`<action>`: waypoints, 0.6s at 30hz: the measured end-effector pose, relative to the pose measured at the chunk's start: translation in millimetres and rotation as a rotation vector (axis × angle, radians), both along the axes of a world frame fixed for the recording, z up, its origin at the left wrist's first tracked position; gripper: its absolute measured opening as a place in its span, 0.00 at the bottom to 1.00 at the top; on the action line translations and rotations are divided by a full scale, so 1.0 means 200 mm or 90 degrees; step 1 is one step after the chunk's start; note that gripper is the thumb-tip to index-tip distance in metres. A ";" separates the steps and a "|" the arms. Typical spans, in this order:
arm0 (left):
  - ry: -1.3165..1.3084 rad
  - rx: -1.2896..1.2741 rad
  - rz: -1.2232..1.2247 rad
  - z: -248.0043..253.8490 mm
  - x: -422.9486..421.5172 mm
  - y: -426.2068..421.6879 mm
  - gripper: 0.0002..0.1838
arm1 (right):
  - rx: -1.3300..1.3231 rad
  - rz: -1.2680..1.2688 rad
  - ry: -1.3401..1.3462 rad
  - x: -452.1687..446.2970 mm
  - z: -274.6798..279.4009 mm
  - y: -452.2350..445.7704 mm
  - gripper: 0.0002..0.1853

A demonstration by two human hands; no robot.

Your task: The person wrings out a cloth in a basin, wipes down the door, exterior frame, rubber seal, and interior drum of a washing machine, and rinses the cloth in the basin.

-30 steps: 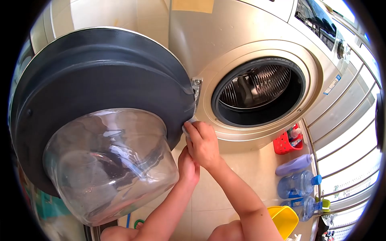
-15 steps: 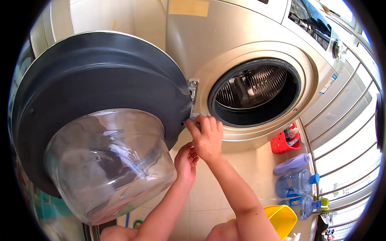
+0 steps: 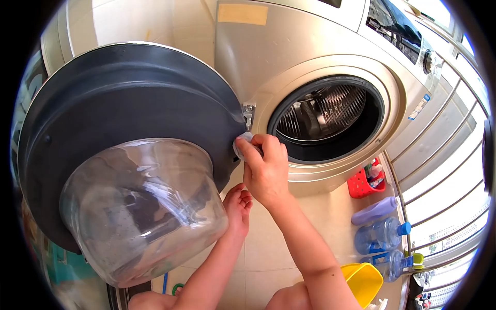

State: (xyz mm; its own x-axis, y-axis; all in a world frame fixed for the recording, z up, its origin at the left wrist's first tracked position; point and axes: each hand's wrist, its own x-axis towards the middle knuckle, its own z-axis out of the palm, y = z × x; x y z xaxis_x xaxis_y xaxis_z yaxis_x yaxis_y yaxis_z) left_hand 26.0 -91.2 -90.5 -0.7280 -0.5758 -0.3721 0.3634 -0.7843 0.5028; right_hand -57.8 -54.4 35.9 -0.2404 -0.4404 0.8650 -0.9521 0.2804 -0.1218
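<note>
A front-loading washing machine (image 3: 248, 67) stands before me with its round door (image 3: 129, 108) swung out to the left. The door has a dark inner ring and a bulging clear glass bowl (image 3: 139, 212). My right hand (image 3: 268, 173) is closed on a crumpled whitish cloth (image 3: 241, 145), pressed against the door's edge just below the metal hinge (image 3: 249, 114). Below it, beside the glass, my left hand (image 3: 239, 211) has its fingers loosely curled and apart, with nothing visible in them. To the right of my hands lies the drum opening (image 3: 323, 116), with its dark rubber seal.
Along the right side are a red basket (image 3: 356, 186) with items, a purple bottle (image 3: 374, 211), two blue water jugs (image 3: 380, 236) and a yellow basin (image 3: 364, 281). Metal railings (image 3: 439, 194) run behind them. The floor (image 3: 268, 245) is tiled.
My right hand has moved slightly up with the cloth along the door's edge, showing more of the cloth. My left hand has barely shifted.
</note>
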 end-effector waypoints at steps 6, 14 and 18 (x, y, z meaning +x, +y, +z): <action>-0.031 -0.036 -0.032 -0.01 0.02 0.01 0.10 | 0.059 -0.093 0.114 -0.06 0.01 0.02 0.20; -0.039 -0.037 -0.041 0.00 0.02 0.02 0.10 | -0.086 -0.061 -0.001 -0.04 -0.07 0.01 0.21; -0.044 0.008 -0.053 -0.08 0.01 0.02 0.10 | -0.016 -0.056 0.070 0.01 -0.06 -0.05 0.22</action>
State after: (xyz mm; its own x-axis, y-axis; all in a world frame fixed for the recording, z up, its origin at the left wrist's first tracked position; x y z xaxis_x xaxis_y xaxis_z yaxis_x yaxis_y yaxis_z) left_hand 27.8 -87.6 -106.7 -0.7453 -0.5097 -0.4298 0.2622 -0.8167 0.5140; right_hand -56.7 -64.3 23.8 -0.1801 -0.3993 0.8989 -0.9318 0.3621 -0.0258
